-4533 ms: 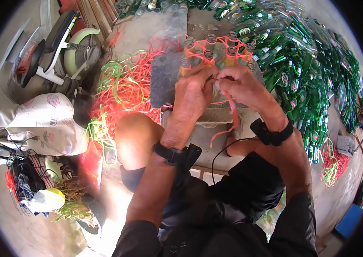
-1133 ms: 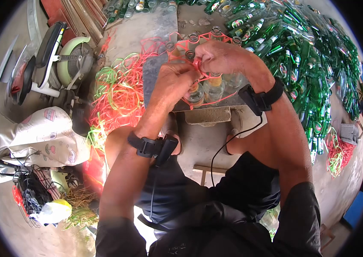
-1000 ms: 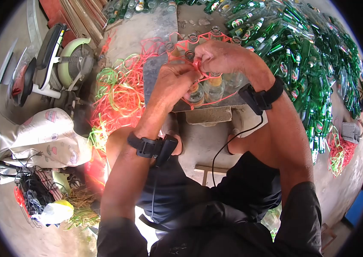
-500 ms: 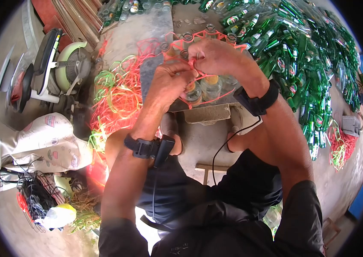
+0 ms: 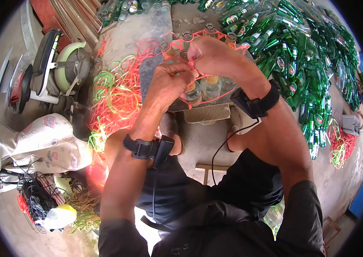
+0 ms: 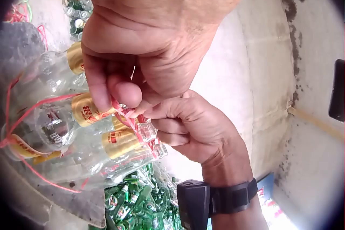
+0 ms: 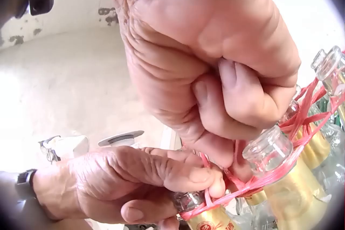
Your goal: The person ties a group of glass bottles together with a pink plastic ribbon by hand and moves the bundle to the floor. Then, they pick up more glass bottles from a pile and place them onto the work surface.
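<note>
Clear glass bottles (image 5: 193, 95) with gold neck labels stand upright in a bundle, bound by red plastic strap (image 7: 277, 173) that crosses between their necks. My left hand (image 5: 168, 83) pinches the strap between thumb and forefinger, beside a bottle mouth on the bundle's left part. Close against it, my right hand (image 5: 218, 58) has its fingers curled tightly on the same strap. In the right wrist view, the strap runs from the right fingers to the left thumb (image 7: 197, 175), past a bottle neck (image 7: 268, 152). Another loop of strap circles the bottles lower down.
The bundle rests on a dark slab (image 5: 147, 77). Left of it lies a heap of red and green strap (image 5: 115, 98). Many green bottles (image 5: 293, 64) are piled at the right, with a grey block (image 5: 351, 124) beyond. A patterned cloth cover (image 5: 44, 143) is at far left.
Earlier, a loose strap end hung from the hands at the bundle's near side. The hands have since moved up and left over the necks; lately they have barely moved, the right turning slightly.
</note>
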